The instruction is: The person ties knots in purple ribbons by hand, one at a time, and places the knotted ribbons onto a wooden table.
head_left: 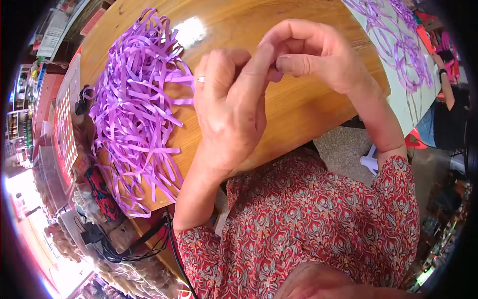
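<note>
Both my hands are raised close together over the wooden table, their fingertips meeting. My left hand (226,102), with a ring on one finger, is closed. Strips of purple ribbon (183,101) run from the heap on the left to its edge and pass behind it. My right hand (323,57) is curled, its thumb and forefinger drawn together at the left fingertips. A small purple patch shows below the fingers between the hands. What the right fingertips pinch is hidden. A large tangled heap of flat purple ribbons (137,104) lies beside my left hand.
The brown wooden table (294,112) has its near edge by my body. More purple ribbons (406,55) lie on a white surface at the right, where another person's arm (445,84) shows. Black cables (117,251) and plastic bags crowd the lower left.
</note>
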The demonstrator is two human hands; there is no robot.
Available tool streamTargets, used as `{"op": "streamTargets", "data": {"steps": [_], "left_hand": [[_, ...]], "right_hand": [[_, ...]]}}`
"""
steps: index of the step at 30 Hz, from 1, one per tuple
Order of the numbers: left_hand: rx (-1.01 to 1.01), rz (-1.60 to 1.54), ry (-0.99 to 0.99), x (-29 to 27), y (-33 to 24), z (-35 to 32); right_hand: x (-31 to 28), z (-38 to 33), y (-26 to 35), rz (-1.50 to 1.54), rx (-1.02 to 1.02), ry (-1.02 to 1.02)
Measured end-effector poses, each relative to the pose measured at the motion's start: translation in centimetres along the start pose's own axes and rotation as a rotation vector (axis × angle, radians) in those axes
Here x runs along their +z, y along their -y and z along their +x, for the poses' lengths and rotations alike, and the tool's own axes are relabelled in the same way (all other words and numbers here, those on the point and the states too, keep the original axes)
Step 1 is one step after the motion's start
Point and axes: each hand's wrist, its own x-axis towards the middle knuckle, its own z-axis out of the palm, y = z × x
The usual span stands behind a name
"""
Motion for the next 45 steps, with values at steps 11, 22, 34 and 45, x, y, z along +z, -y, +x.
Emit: {"op": "streamTargets", "data": {"steps": [11, 22, 34, 45], "left_hand": [[-0.138, 0.047, 0.053, -1.5, -0.1, 1.2], [-0.404, -0.349, -0.029, -1.7, -1.3, 1.9], [-0.534, 0.180, -0.039, -8.0, 3.9, -1.3], [-0.333, -0.184, 0.128, 2.1, 0.5, -0.7]], "right_hand": [[0.2, -0.4, -1.0, -0.106, 0.069, 0.041], [2.0, 0.5, -1.7, 0.319, -0.081, 0.022], [-6.1, -3.2, -1.2, -0.482, -0.047, -0.312], [-2.5, -2.4, -2.6, -0.581, -0.256, -0.145]]}}
